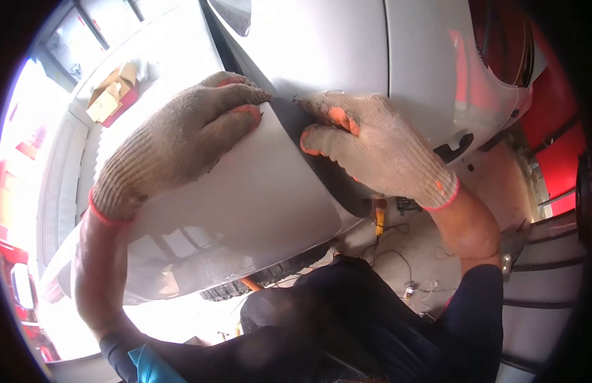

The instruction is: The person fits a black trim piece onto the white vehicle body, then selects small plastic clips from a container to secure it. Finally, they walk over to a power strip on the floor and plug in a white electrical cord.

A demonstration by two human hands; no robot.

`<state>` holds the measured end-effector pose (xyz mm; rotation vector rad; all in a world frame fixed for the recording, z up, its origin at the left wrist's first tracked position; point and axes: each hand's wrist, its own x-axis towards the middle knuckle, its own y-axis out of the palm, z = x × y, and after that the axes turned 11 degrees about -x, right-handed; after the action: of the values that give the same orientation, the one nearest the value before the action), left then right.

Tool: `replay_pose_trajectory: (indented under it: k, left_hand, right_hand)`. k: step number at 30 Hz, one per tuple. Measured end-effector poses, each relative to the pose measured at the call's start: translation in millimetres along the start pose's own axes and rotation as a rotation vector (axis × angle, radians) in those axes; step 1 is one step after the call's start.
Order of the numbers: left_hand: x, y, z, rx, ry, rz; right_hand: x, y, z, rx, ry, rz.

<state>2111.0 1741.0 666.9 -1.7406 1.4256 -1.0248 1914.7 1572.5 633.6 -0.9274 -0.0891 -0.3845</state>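
Both my hands wear dirty knitted work gloves with orange-coated fingers. My left hand (181, 131) lies over a glossy pale car body panel (245, 185), its thumb and fingers closed at the panel's upper edge. Across from it, my right hand (375, 137) is bent with thumb and fingertips at a dark strip (337, 175) running down between the two pale body parts. Its fingers seem closed on the strip's right side, though the contact is partly hidden. The fingertips of both hands are close together but apart.
Beyond my hands rises the white car body (328, 45) with a vertical seam. A tyre (270, 271) shows below the panel. Cables and a yellow-handled thing (380, 220) lie on the floor. An opened cardboard box (114, 96) stands at the upper left.
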Motion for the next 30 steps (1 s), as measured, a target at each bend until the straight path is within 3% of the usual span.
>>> replay_pose_trajectory:
  k: [1, 3, 7, 9, 10, 12, 16, 18, 19, 21, 23, 30]
  left_hand:
    - [-1, -3, 3, 0.012, -0.006, 0.0]
    - [-2, -8, 10, 0.176, 0.242, 0.073]
    - [-2, -5, 17, 0.052, 0.167, 0.011]
    - [-5, -7, 14, 0.307, 0.394, -0.043]
    - [-5, -7, 8, 0.315, 0.389, -0.043]
    - [0, -2, -9, -0.237, -0.215, -0.114]
    - [3, -3, 0, -0.417, -0.28, -0.058]
    - [6, -2, 9, -0.043, 0.033, -0.071]
    - [3, -1, 11, -0.046, 0.02, -0.069]
    - [5, 0, -11, -0.324, -0.308, -0.077]
    - [4, 2, -8, -0.324, -0.283, -0.086]
    - [-1, 8, -5, -0.218, -0.164, -0.158]
  right_hand:
    - [0, 2, -2, 0.014, -0.006, -0.006]
    - [0, 4, -4, 0.032, -0.028, -0.01]
    - [-3, 2, 0, 0.037, 0.011, 0.01]
    - [-4, 6, -4, 0.017, 0.012, 0.006]
    - [-4, 18, -15, 0.089, -0.047, -0.088]
    - [-9, 22, -18, 0.167, -0.1, -0.181]
    - [-36, 7, -12, 0.137, 0.078, -0.135]
    - [-38, 3, -19, 0.056, 0.135, -0.07]
    - [-39, 6, -24, -0.02, 0.062, -0.072]
    - [-38, 7, -29, -0.093, -0.005, -0.077]
    - [-32, 7, -29, -0.221, -0.119, -0.111]
    - [-12, 8, -18, -0.077, -0.06, -0.073]
